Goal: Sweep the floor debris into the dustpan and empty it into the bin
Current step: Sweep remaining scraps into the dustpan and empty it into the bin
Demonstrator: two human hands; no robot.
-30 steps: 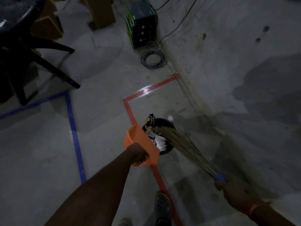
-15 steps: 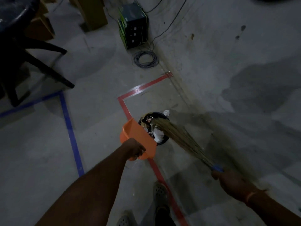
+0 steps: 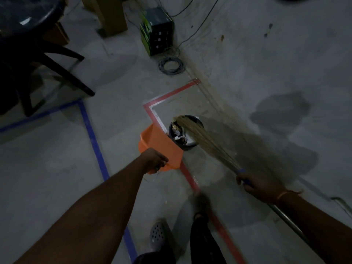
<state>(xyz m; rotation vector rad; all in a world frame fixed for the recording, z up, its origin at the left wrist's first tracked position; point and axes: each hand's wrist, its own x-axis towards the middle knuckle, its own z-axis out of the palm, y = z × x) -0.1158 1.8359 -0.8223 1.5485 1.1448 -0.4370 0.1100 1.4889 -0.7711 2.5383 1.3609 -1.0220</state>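
My left hand (image 3: 154, 159) grips the handle of an orange dustpan (image 3: 159, 143), tilted with its open edge against the left rim of a small black bin (image 3: 187, 147). Crumpled paper and scraps fill the bin. My right hand (image 3: 256, 182) holds a straw broom (image 3: 204, 139) at its blue collar. The bristle tips reach over the bin's far rim. The broom's metal shaft runs back under my right forearm.
Red tape (image 3: 170, 93) and blue tape (image 3: 93, 138) mark lines on the concrete floor. A dark chair (image 3: 38, 60) stands at left. A green-and-black box (image 3: 157, 34) and coiled cable (image 3: 171, 65) sit by the wall ahead. My feet (image 3: 159, 235) are below.
My view has shifted slightly. The broom tips have swept across the top of the bin toward its far rim, while the dustpan stays tilted at the bin's edge.
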